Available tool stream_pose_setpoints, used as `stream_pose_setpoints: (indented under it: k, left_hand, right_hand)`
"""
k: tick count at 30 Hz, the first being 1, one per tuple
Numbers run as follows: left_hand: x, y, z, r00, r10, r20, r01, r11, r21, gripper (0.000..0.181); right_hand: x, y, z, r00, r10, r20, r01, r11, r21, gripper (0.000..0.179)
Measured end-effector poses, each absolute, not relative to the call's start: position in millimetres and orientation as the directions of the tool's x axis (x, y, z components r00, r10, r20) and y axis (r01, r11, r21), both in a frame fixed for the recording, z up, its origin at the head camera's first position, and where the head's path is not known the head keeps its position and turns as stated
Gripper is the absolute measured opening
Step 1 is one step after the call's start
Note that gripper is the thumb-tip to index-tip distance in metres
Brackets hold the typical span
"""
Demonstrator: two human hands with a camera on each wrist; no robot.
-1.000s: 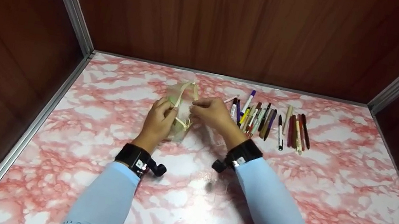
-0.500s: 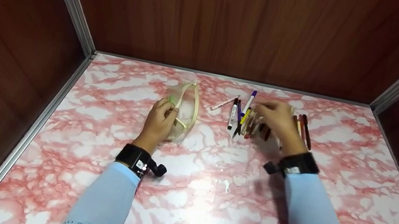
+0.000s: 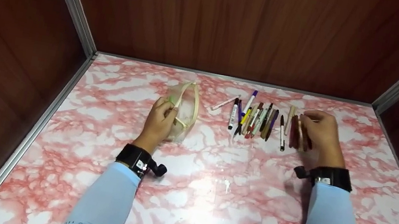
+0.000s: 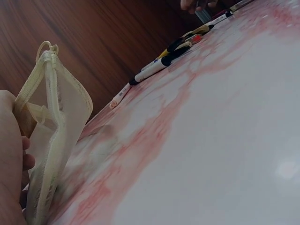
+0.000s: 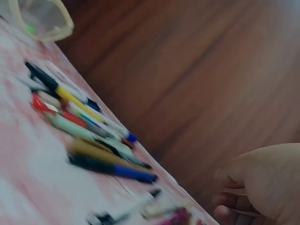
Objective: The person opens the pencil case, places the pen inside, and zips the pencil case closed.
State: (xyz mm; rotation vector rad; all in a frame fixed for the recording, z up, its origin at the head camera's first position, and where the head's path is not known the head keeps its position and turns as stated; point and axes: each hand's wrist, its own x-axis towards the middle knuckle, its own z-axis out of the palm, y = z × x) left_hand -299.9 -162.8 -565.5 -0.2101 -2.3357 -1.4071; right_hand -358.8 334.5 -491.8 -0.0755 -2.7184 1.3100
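My left hand [image 3: 160, 119] pinches the near left edge of a see-through cream mesh zip pouch [image 3: 195, 105], whose zipped mouth gapes. In the left wrist view the mesh pouch [image 4: 70, 101] stands upright beside the curled fingers. My right hand [image 3: 321, 129] is over the rightmost group of pens, its fingers loosely bent around the top of a cream pen [image 3: 301, 135] and dark red ones. The right wrist view shows this right hand [image 5: 262, 187] with thumb and fingers a little apart, and no pen appears between them.
Several pens and markers [image 3: 256, 118] lie side by side right of the pouch. A white pen with black ends [image 3: 282, 133] and a beige pen [image 3: 290, 119] lie between the groups. A pale pink pen [image 3: 225, 102] lies nearest the pouch. Wooden panels [image 3: 239, 24] wall the red-and-white marbled table [image 3: 182, 207].
My right hand has moved from the pouch's mouth rightward across the pens to the rightmost group. A pale pink pen at the pouch side has come into full sight. The left hand keeps its hold.
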Motion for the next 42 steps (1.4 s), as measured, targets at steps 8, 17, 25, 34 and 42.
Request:
stream_pose_setpoints:
  k: [8,17,25,34,42]
  left_hand:
    - [-297.9,-163.1,-564.5,-0.907,-0.075,0.414,0.335,0.466,0.819,0.021]
    - [-299.6,-161.6,-564.1,-0.901,-0.075,0.426,0.345,0.469,0.813,0.022]
    - [-298.9,-161.9,-564.5,-0.903,-0.072,0.423,0.341,0.48,0.808,0.023]
    - [-299.9,-162.1,-565.3,-0.908,-0.073,0.413,0.332,0.476,0.814,0.023]
    - [-300.0,-161.7,-566.1,-0.909,-0.082,0.408,0.323,0.48,0.816,0.023]
  right_hand:
    - [-351.4,358.1,-499.9,-0.987,0.161,0.017,0.092,0.642,-0.761,0.048]
    - [-348.4,366.4,-511.6,-0.984,0.179,-0.016,0.138,0.697,-0.703,0.05]
    - [-350.4,363.6,-516.7,-0.976,0.2,-0.089,0.203,0.676,-0.708,0.053]
    - [-349.7,363.4,-517.4,-0.978,0.197,-0.069,0.19,0.7,-0.689,0.047]
    - [-347.5,365.4,-519.3,-0.982,0.188,-0.035,0.161,0.716,-0.679,0.042]
